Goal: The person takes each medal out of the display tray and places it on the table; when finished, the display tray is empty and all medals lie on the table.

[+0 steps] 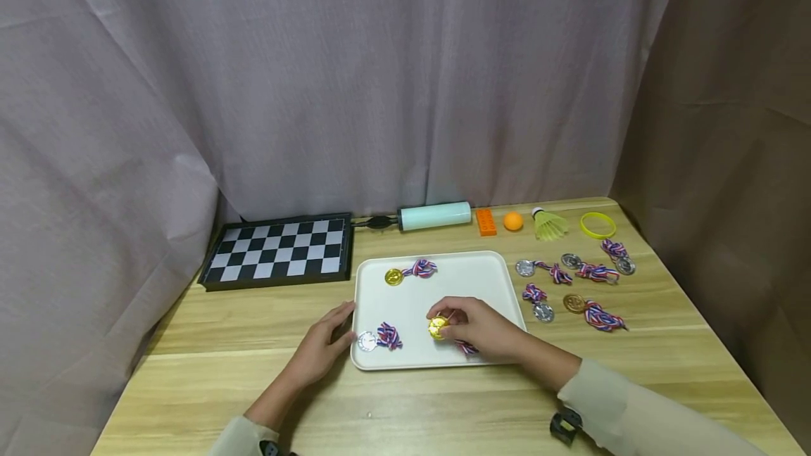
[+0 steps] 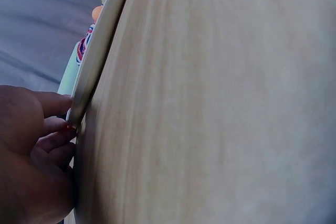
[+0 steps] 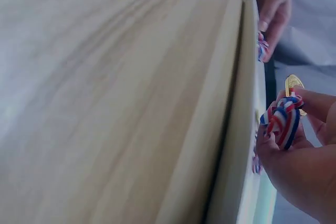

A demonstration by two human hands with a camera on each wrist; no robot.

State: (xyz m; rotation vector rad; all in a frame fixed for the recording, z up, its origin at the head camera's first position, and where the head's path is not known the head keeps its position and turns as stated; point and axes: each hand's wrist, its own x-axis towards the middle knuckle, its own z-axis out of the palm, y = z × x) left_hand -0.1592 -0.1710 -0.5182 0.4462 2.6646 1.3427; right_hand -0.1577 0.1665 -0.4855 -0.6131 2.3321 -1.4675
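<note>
Over the lower right of a white tray [image 1: 405, 308], my right hand [image 1: 484, 329] pinches a gold medal [image 1: 437, 328] between thumb and fingers. Its knotted red, white and blue ribbon [image 3: 283, 121] hangs by the thumb in the right wrist view. My left hand [image 1: 319, 347] rests at the tray's left edge, its fingertips touching the rim in the left wrist view. Inside the tray lie another gold medal [image 1: 393, 277] at the upper left and a silver medal [image 1: 367, 341] at the lower left, each with a bundled ribbon.
Right of the tray are several silver medals [image 1: 543, 312] and a bronze-coloured medal [image 1: 574, 303]. A checkered board [image 1: 279, 252] lies left. Along the back are a pale-green cylinder [image 1: 435, 216], an orange brick [image 1: 486, 222], an orange ball [image 1: 513, 221], a shuttlecock [image 1: 550, 224] and a yellow ring [image 1: 598, 235].
</note>
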